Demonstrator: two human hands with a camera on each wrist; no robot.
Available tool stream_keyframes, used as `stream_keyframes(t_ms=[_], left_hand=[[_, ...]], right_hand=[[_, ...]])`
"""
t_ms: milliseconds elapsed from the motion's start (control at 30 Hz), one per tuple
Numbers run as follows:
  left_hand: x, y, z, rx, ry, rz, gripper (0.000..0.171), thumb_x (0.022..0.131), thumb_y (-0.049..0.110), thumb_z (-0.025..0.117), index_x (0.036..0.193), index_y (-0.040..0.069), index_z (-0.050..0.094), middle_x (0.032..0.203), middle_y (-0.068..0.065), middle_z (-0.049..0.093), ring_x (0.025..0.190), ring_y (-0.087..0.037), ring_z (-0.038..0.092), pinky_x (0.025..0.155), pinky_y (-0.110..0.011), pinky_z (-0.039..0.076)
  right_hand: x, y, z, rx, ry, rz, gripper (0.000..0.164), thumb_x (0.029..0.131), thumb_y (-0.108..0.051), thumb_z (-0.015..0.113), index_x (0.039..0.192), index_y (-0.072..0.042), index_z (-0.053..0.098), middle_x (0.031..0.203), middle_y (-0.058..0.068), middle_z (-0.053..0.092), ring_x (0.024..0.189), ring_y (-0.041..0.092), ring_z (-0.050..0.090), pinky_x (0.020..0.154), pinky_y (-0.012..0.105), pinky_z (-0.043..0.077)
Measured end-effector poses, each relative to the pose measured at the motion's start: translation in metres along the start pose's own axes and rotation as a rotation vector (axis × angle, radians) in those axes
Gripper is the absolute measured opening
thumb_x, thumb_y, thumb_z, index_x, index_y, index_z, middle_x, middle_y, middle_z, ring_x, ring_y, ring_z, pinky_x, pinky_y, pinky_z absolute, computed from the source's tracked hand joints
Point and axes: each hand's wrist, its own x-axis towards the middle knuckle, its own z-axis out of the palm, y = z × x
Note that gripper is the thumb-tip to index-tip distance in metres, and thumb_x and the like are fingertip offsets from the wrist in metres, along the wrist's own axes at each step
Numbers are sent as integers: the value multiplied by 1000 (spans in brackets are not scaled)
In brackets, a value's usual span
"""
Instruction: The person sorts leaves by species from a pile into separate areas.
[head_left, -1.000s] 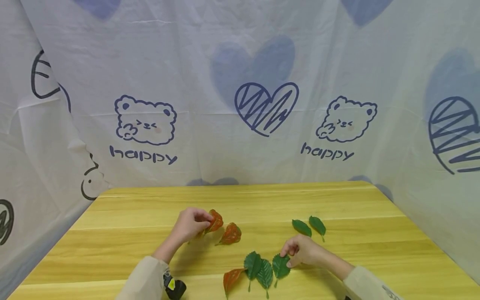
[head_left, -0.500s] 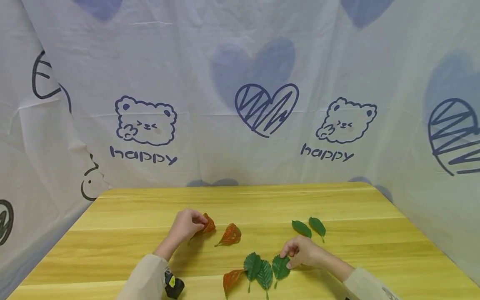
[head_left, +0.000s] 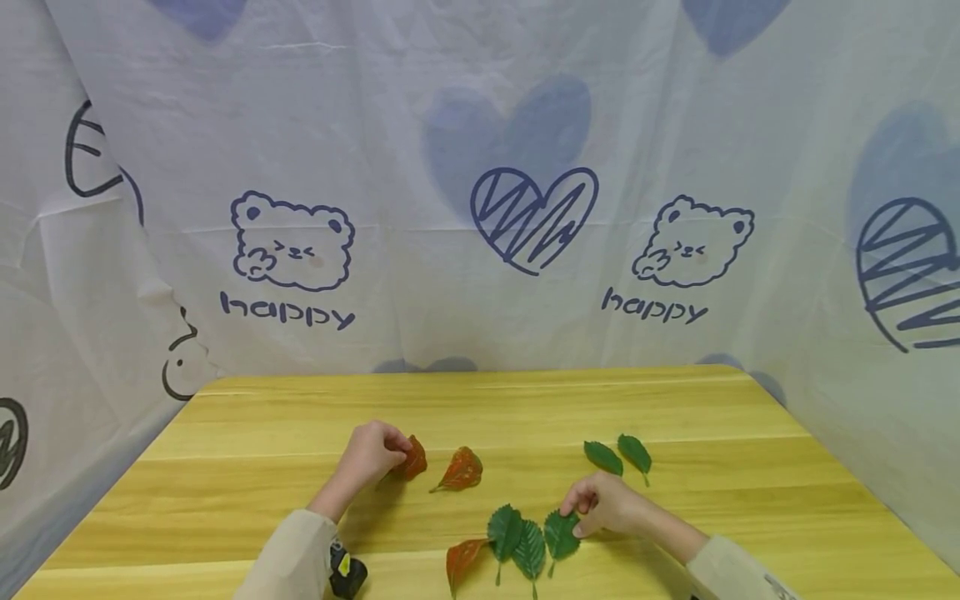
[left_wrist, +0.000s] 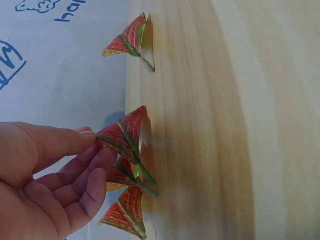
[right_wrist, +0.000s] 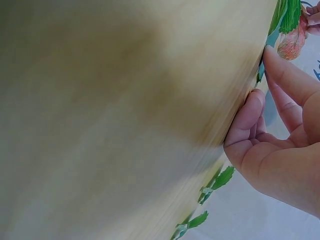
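My left hand (head_left: 372,454) pinches a red leaf (left_wrist: 126,131) between thumb and fingertips at the table's left middle. Its stem points down toward the wood. Close beside it in the left wrist view are two more red leaves, one partly behind it and another (left_wrist: 126,215) below; the hand hides them in the head view. A separate red leaf (head_left: 461,469) lies to the right. With thumb and index finger, my right hand (head_left: 603,502) holds a green leaf (head_left: 561,535) against the table. Two other green leaves (head_left: 529,550) and a red leaf (head_left: 462,560) lie left of it.
Two green leaves (head_left: 634,452) lie side by side beyond my right hand. The wooden table (head_left: 750,517) reaches back to a white curtain (head_left: 420,292) with bear and heart drawings, which also hangs along both sides.
My left hand has drawn its red leaf leftward and slightly toward me, away from the red leaf on its right. The right hand stays in place on its green leaf.
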Motion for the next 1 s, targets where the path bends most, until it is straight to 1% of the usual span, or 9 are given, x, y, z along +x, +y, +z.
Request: stream_keyframes(t_ms=[100, 333, 500, 600, 700, 867, 1000], left_hand=[[-1, 0, 0, 10, -5, -5, 10, 74, -9, 64, 75, 0, 68, 71, -4, 63, 67, -18, 59, 61, -31, 49], [-6, 5, -5, 50, 6, -35, 5, 75, -4, 66, 78, 0, 68, 75, -8, 64, 72, -21, 60, 63, -33, 49], [-9, 11, -5, 51, 11, -39, 6, 77, -3, 65, 80, 1, 69, 78, -7, 65, 76, -23, 60, 66, -35, 49], [-11, 15, -3, 38, 4, -41, 6, 78, -1, 65, 80, 2, 69, 79, -5, 64, 75, -22, 59, 66, -35, 49], [-14, 20, 0, 15, -13, -18, 5, 79, 1, 65, 78, 3, 70, 77, -3, 64, 73, -19, 59, 65, -33, 49], [-19, 26, 4, -15, -30, 49, 3, 78, 1, 66, 79, 1, 69, 74, -4, 64, 69, -16, 59, 63, -31, 49], [-23, 30, 6, -19, -40, 72, 5, 78, 1, 66, 81, 2, 69, 74, -2, 63, 67, -14, 56, 60, -29, 48]], right_hand=[[0, 0, 0, 6, -1, 1, 18, 66, 13, 68, 83, 6, 65, 68, 2, 46, 59, 13, 36, 48, 18, 31], [-1, 0, 1, -2, 6, -4, 19, 66, 13, 68, 83, 6, 65, 69, 3, 46, 62, 14, 37, 49, 19, 32], [0, 0, 1, -9, 13, 5, 19, 65, 12, 69, 83, 5, 65, 70, 3, 47, 63, 15, 38, 50, 19, 33], [0, 0, 0, -5, 16, 17, 19, 65, 12, 69, 83, 6, 65, 70, 3, 46, 63, 14, 38, 50, 19, 33], [0, -1, 0, -9, 15, 16, 19, 66, 12, 69, 83, 6, 65, 71, 3, 47, 63, 14, 38, 50, 19, 33], [0, -1, 0, -17, 12, 1, 19, 66, 12, 69, 84, 7, 65, 71, 3, 47, 64, 14, 38, 51, 19, 34], [0, -1, 1, -14, 15, 6, 19, 65, 13, 69, 83, 7, 65, 70, 3, 47, 63, 14, 38, 50, 19, 33]])
